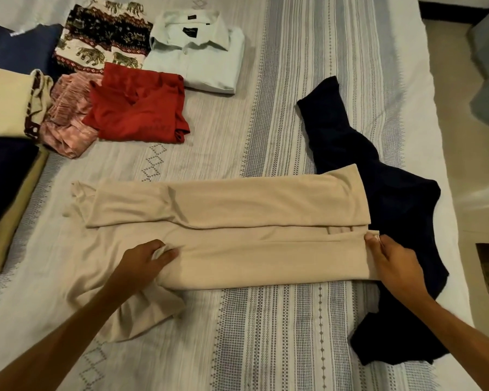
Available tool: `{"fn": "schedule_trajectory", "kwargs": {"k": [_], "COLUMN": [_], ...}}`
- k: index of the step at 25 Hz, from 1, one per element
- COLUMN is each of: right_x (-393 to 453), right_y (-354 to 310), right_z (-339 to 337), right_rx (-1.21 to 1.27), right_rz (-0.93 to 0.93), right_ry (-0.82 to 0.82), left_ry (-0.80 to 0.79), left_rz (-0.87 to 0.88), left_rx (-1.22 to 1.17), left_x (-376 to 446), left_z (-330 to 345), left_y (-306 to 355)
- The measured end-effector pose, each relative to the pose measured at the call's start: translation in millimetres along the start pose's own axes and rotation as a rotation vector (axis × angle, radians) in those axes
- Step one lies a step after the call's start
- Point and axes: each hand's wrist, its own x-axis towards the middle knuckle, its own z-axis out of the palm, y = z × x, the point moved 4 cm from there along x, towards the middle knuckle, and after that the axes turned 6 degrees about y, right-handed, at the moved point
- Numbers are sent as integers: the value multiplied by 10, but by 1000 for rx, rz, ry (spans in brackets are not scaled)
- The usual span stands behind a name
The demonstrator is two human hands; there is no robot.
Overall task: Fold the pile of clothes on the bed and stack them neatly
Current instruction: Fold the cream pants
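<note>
Now beige garment (237,249) lies btwn L grip (150,256) & R grip (390,258), both pinching it.

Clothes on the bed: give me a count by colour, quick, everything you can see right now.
Beige or cream: 3, the beige garment both hands grip, a cream fold, a tan piece
Navy or dark: 3
Red: 1
Pink: 1
Elephant print: 1
Pale shirt: 1
Total: 10
</note>
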Motion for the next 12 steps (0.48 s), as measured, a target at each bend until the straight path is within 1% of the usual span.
{"fn": "schedule_trajectory", "kwargs": {"k": [2,3,4,5,6,7,8,9,10,12], "right_x": [8,18,32,54,85,135,183,230,267,331], "right_y": [-8,-59,-123,-188,-257,-307,-351,-390,-437,-510], "right_z": [-14,-27,-41,-46,-44,-37,-27,-18,-14,-6], "right_rx": [-14,0,17,48,112,200,290,349,357,301], "right_rz": [-16,-19,-18,-9,22,91,174,237,248,180], "right_ry": [16,36,69,109,132,152,156,157,166,194], "left_ry": [43,89,163,256,350,424,456,452,439,434], "left_rz": [54,100,189,322,474,612,703,743,754,775], "left_rx": [-32,-52,-27,58,191,340,480,599,689,833], "left_x": [-52,-78,-93,-100,-94,-82,-44,31,111,251], "left_z": [-10,-24,-43,-57,-48,-20,20,64,109,221], "left_y": [-20,0,52,134,238,362,480,579,666,782]}}
